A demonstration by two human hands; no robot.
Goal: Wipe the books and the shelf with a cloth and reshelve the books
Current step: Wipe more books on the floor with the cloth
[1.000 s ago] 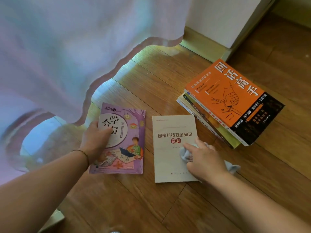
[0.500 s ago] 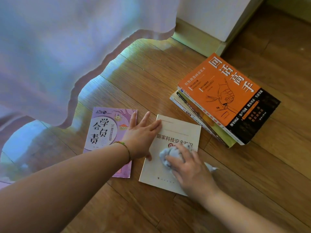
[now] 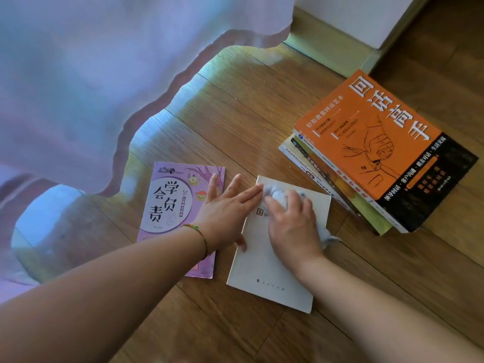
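From the head camera we see that the left hand [image 3: 225,209], which a second ago rested on the thin lilac picture-covered paperback [image 3: 180,216], has crossed to the thin cream-white paperback [image 3: 272,260]; its fingers now lie straight and flat, fingertips on the cream book's upper left edge, thumb at its left side, the palm over the floor between the two books and partly over the lilac one. The right hand [image 3: 293,226] has slid up the cream cover from its lower right part towards the top; its fingers curl over the crumpled pale grey-blue cloth [image 3: 277,196] and press it against the top of the cover, a tail of cloth sticking out past the book's right edge. The cream book has also turned, and now lies tilted with its top leaning right.

We count two hands, one cloth and two single books lying flat on the brown wooden plank floor [image 3: 262,111]. To the right stands one stack, topped by a thick orange-and-black paperback [image 3: 379,150]; at least three books show in it, though we cannot tell the exact number. One sheer white curtain [image 3: 78,74] hangs over the upper left. The left wrist wears one thin braided bracelet [image 3: 201,235].
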